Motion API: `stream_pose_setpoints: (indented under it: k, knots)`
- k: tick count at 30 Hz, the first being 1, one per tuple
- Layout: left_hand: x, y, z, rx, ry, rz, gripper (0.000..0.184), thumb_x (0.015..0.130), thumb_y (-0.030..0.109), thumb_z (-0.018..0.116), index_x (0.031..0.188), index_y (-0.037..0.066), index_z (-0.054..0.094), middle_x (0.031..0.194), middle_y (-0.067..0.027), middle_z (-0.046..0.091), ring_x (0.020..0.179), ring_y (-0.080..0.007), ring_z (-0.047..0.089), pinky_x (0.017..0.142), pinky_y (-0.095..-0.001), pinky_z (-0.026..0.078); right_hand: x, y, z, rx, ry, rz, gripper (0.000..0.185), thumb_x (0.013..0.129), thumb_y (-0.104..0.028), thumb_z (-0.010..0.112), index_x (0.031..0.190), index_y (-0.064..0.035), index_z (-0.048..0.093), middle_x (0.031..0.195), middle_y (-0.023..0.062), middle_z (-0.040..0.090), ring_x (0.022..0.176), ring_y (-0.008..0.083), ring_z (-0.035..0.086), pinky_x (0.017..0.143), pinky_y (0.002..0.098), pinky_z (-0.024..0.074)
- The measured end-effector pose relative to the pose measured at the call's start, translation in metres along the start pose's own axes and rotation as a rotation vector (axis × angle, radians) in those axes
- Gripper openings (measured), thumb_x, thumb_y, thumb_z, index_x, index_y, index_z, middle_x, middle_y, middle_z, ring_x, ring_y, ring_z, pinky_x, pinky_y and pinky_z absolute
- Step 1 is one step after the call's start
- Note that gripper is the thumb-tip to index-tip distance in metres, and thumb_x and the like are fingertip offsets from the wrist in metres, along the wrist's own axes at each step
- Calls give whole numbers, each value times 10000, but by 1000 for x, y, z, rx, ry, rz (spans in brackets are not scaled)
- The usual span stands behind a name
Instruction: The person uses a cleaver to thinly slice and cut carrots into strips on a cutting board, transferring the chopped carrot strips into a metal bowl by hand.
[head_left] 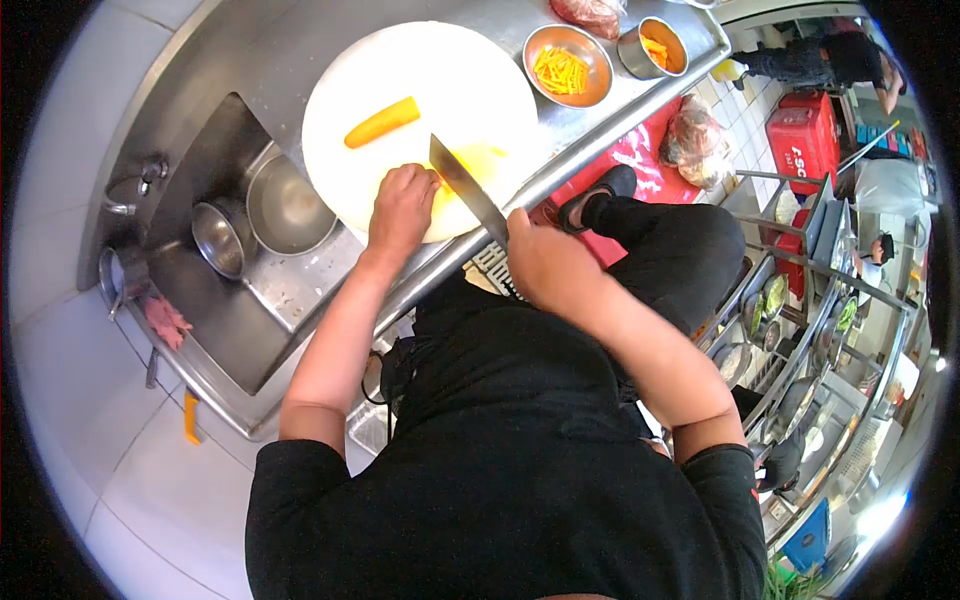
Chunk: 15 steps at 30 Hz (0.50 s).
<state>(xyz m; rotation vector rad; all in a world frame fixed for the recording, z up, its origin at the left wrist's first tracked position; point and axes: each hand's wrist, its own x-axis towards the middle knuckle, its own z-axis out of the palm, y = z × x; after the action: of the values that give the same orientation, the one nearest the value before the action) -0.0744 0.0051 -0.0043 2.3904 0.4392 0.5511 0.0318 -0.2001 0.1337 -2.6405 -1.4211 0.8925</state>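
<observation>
My right hand [548, 258] is closed round the handle of a broad kitchen knife [466, 188], its blade angled across a round white cutting board [345, 75]. With fingers curled, my left hand [404, 208] presses down on carrot beside the blade; most of that piece is hidden under the fingers. Thin orange carrot slices [486, 160] lie on the board just beyond the knife. A longer piece of peeled carrot [382, 122] rests farther back on the board, apart from both hands.
A metal bowl of carrot strips [560, 72] and a metal container [640, 60] with carrot pieces stand right of the board. Left is a sink [215, 140] holding a steel basin [290, 205] and a smaller bowl [220, 238]. A person [845, 58] stands at the far right.
</observation>
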Motion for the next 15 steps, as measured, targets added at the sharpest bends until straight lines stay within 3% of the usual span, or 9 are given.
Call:
stream_pose_setpoints:
  k: [2,5,11,14,15]
  knots:
    - [0,2,-2,7,-4,-7,112,956,102,734,1031,21,755,1009,-111,676,999,-329,647,900,-442,536,-5,1,20,-47,-48,67,185,975,-50,521,1137,37,501,764,269,731,720,439,761,610,549,604]
    - [0,-2,2,3,-2,23,110,951,104,738,1025,24,755,1004,-107,678,984,-328,643,897,-439,530,4,8,26,45,86,62,189,976,-54,520,1134,47,499,746,263,727,686,424,758,577,542,598]
    - [-3,-6,1,14,40,18,108,946,90,736,1035,35,763,994,-107,674,973,-333,636,883,-447,519,11,4,2,-24,-21,-92,175,989,-58,520,1127,46,488,786,282,730,755,442,767,640,560,610]
    - [0,0,-2,21,5,-3,104,951,85,729,1034,33,763,985,-111,674,968,-335,636,880,-449,516,-3,5,30,37,-13,77,180,996,-62,529,1128,51,485,780,257,734,726,433,764,624,550,610]
    - [2,0,-1,23,12,2,104,951,85,729,1034,33,763,985,-111,674,968,-335,636,880,-449,516,0,5,27,50,25,45,175,998,-71,528,1133,35,490,780,249,735,727,426,764,622,548,606]
